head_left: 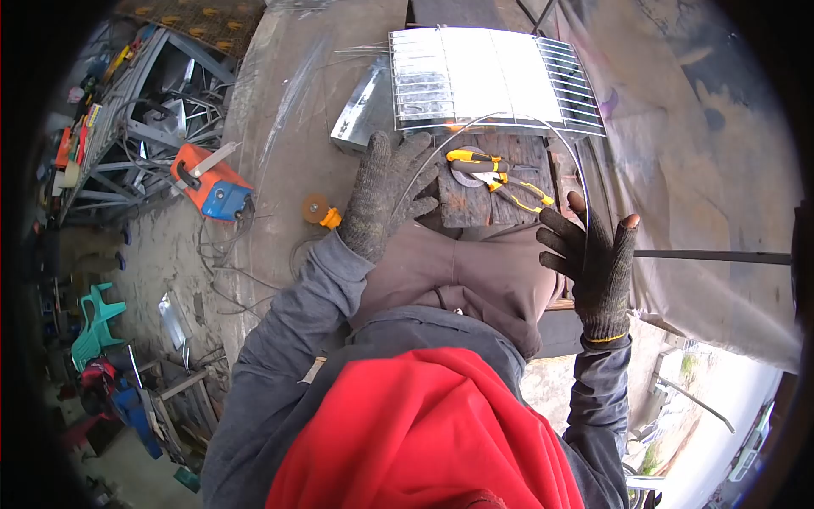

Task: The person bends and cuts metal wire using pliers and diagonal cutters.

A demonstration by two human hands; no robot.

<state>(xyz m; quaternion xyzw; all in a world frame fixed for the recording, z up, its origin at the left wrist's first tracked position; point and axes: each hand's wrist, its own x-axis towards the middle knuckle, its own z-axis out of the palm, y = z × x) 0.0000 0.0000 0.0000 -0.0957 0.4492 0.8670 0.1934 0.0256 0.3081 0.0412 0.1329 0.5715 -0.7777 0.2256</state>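
A thin metal wire [509, 114], bent into an arch, spans from one hand to the other. Its left end runs across the fingers of my left hand [383, 191], and its right end meets my right hand [598, 267]. Both wear dark knitted gloves, with fingers loosely spread around the wire; how firmly they grip does not show. On the right glove, some fingertips are bare. Between the hands, yellow-and-black pliers [521, 193] and a second yellow-handled tool [473, 158] lie on a wooden block [466, 202], over a grey disc.
A wire rack [581, 89] with a bright sheet stands beyond the block, beside a bent metal sheet [365, 106]. An orange-and-blue machine [210, 182] with cables sits left. Nearer lies a yellow tool with a round disc [319, 210]. A green plastic chair [97, 322] stands lower left.
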